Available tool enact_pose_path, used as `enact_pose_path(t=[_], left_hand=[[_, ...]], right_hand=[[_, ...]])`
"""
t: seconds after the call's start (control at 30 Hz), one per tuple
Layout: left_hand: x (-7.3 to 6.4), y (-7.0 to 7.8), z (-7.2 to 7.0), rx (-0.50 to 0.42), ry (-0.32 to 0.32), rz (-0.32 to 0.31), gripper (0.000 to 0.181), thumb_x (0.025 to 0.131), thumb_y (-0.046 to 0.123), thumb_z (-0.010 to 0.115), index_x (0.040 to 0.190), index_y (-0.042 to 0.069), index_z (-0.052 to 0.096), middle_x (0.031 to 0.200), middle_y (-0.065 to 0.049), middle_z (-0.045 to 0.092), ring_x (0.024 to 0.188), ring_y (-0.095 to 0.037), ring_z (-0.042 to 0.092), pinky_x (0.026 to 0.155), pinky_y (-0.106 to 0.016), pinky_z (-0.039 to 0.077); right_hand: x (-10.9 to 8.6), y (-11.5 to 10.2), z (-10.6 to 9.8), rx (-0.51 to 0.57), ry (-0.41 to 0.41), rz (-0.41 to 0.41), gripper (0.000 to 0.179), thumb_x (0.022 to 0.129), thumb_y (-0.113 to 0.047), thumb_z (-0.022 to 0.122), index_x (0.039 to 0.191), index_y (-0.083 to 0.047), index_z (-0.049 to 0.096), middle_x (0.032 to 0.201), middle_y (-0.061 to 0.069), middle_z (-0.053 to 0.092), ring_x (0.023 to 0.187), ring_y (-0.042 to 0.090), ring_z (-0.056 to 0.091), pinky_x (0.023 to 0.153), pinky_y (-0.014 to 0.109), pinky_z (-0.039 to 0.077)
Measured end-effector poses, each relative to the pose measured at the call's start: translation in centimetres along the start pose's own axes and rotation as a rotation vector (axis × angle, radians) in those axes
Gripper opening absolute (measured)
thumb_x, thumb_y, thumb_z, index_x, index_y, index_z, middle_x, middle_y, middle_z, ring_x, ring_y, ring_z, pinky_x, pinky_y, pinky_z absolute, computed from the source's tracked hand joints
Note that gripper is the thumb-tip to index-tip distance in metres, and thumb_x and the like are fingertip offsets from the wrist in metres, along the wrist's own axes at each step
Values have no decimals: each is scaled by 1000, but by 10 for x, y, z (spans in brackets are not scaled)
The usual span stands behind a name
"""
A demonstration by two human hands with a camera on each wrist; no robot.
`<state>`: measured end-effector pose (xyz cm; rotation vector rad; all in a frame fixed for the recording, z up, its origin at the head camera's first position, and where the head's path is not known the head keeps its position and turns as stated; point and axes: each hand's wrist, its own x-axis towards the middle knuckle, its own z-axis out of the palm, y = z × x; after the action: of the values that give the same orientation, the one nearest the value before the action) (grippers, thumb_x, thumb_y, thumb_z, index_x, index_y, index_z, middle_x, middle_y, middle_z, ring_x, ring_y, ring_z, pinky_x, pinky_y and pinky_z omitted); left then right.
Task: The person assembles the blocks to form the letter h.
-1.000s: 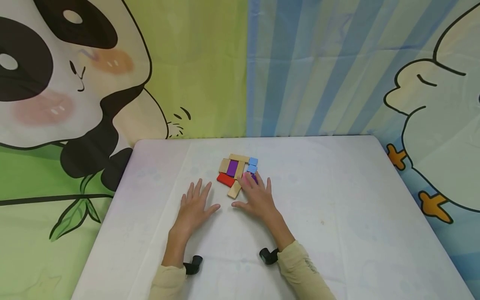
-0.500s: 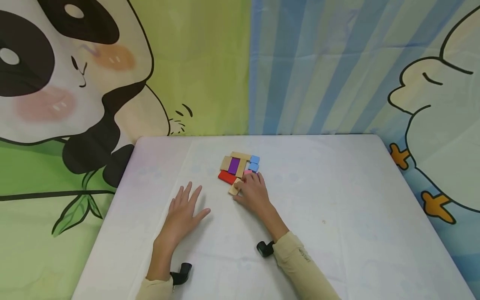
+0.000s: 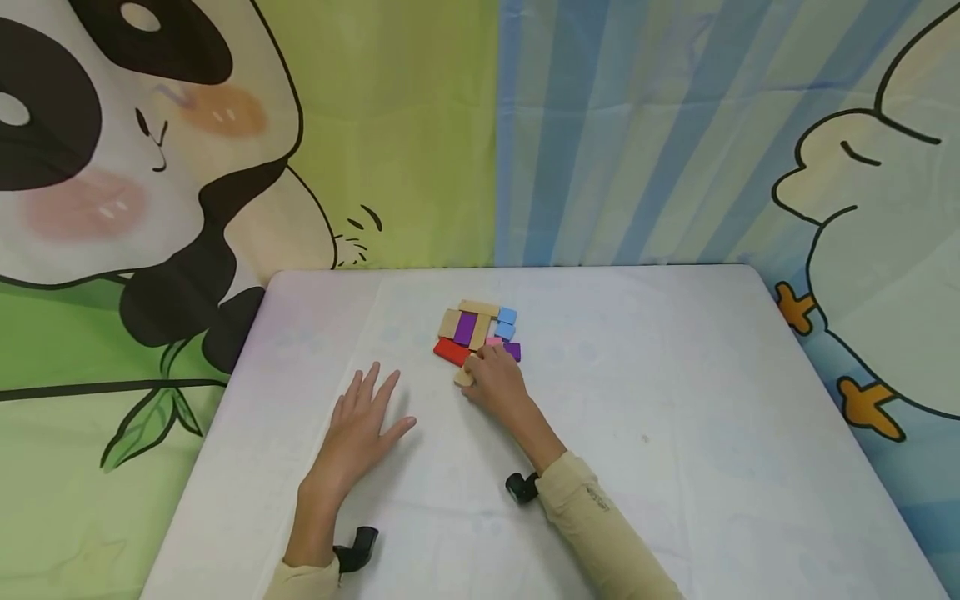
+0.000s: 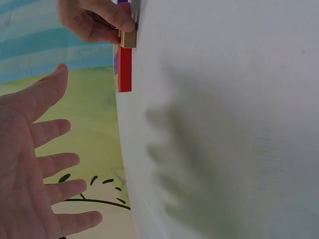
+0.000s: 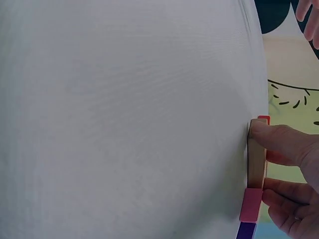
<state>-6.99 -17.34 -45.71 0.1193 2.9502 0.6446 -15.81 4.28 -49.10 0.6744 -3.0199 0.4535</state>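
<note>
A small flat cluster of coloured blocks lies at the back middle of the table. My right hand (image 3: 497,382) pinches a plain wooden block (image 5: 256,159) at its near side, thumb on the block's near end in the right wrist view. That block sits against a red block (image 3: 451,352) and a pink block (image 5: 250,204). Beside the pink one is a purple block (image 3: 513,351). Another purple block (image 3: 464,328) stands between wooden blocks, and two light blue blocks (image 3: 506,323) are at the far right of the cluster. My left hand (image 3: 356,429) hovers over the table, fingers spread, holding nothing.
A white cloth covers the table (image 3: 675,375). Behind it hangs a cartoon backdrop (image 3: 420,142) with a panda and stripes. Black wrist cameras sit on the left wrist (image 3: 356,550) and the right wrist (image 3: 522,487).
My right hand has gone from spread fingers over the cluster to pinching the near wooden block, uncovering the purple block at right. My left hand has drawn back toward the lower left.
</note>
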Motion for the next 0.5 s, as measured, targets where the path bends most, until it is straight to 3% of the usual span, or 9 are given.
enact_pose_path(t=[0.3, 0.4, 0.5], left_hand=[[13, 2, 7, -83, -78, 41, 79, 92, 45, 61, 155, 17, 22, 161, -14, 25, 147, -37, 25, 115, -59, 29], [13, 2, 7, -112, -106, 16, 80, 92, 48, 60, 156, 20, 20, 162, -11, 24, 148, -34, 24, 115, -58, 30], [8, -8, 3, -114, -110, -16, 80, 92, 46, 61, 156, 20, 20, 162, -11, 22, 148, -35, 23, 114, -60, 29]], right_hand=[[6, 0, 3, -89, -22, -16, 26, 81, -31, 78, 94, -14, 64, 97, 4, 62, 91, 19, 52, 77, 31, 45], [8, 0, 1, -50, -41, -30, 29, 80, -30, 78, 100, -13, 66, 102, 5, 63, 93, 20, 53, 81, 31, 47], [13, -4, -4, 40, -96, 9, 38, 80, -28, 78, 111, -12, 66, 107, 5, 61, 91, 18, 55, 80, 29, 51]])
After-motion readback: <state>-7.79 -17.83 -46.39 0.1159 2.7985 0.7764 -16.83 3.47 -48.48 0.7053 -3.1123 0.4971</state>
